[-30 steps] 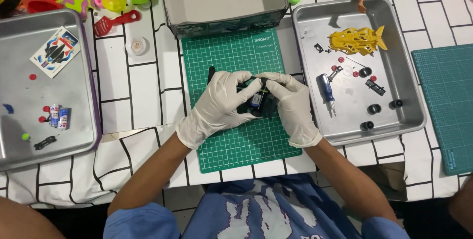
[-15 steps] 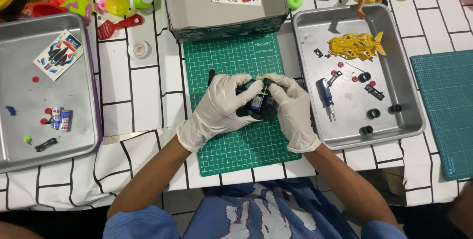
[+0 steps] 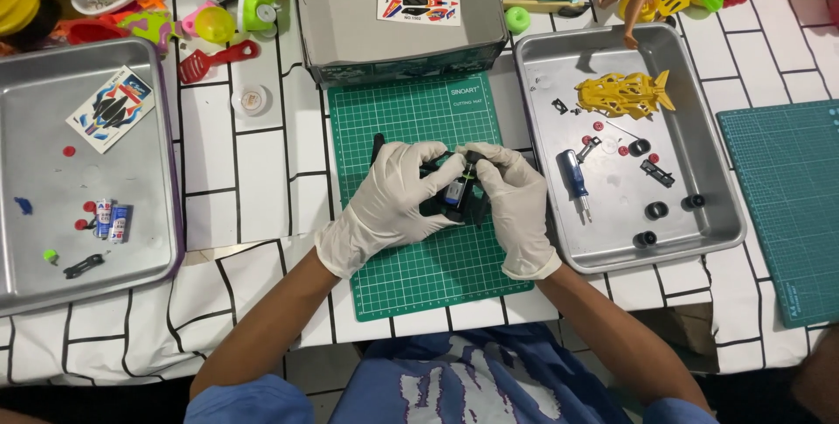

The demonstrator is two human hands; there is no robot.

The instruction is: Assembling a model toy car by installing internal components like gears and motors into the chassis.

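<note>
Both my hands wear white gloves and meet over a green cutting mat (image 3: 411,118). My left hand (image 3: 389,205) grips the left side of a small black toy car chassis (image 3: 454,195) with a blue-and-silver motor part showing in its middle. My right hand (image 3: 516,201) holds the chassis from the right, with its fingertips pinched at the top edge of the chassis. Much of the chassis is hidden under my fingers.
A metal tray (image 3: 717,214) to the right holds a yellow car body (image 3: 622,93), a blue screwdriver (image 3: 575,177), black wheels and small parts. A left tray (image 3: 35,284) holds a sticker sheet and batteries. A grey box (image 3: 350,39) stands behind the mat; toys lie along the back.
My hands stay on the chassis over the mat. The right fingertips have shifted up to the chassis's top edge. The view has drifted slightly.
</note>
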